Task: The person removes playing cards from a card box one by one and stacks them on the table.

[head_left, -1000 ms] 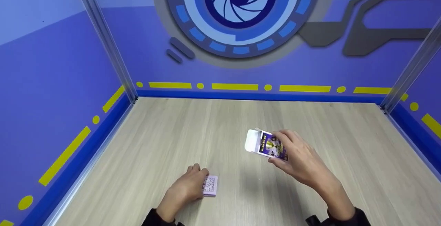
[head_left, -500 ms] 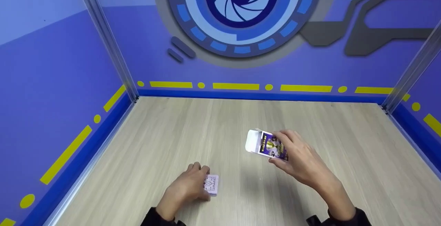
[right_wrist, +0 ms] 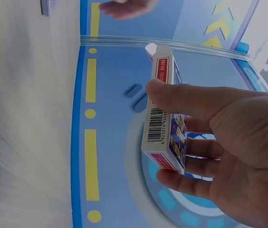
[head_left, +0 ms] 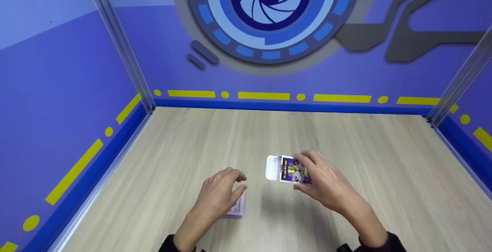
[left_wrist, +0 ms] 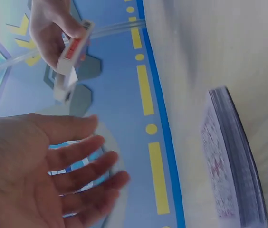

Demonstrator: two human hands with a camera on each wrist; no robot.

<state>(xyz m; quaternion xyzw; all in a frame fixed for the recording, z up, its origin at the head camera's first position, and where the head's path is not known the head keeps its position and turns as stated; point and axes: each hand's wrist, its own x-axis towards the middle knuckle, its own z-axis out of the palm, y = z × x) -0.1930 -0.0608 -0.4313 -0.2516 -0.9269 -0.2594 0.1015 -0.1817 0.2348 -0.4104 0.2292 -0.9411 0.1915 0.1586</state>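
My right hand point(head_left: 326, 181) grips a small card box point(head_left: 295, 170) by its long edges, above the table. The box has a purple and gold picture on its face, and its white end flap point(head_left: 273, 167) stands open toward the left. In the right wrist view, a barcode shows on the side of the box point(right_wrist: 157, 121), with my thumb across it. My left hand point(head_left: 215, 194) is raised with nothing between its relaxed fingers. Beneath it on the table lies a deck of playing cards point(head_left: 236, 208) with a patterned back, partly hidden by the hand in the head view.
The pale wood table point(head_left: 184, 140) runs back to a blue wall point(head_left: 246, 79) with yellow dashes. More blue panels point(head_left: 69, 102) close off the left and right sides, joined by metal corner posts point(head_left: 123, 48).
My left hand has let go of the deck and lifted up and to the right of its earlier place. My right hand has moved slightly left and down with the card box.
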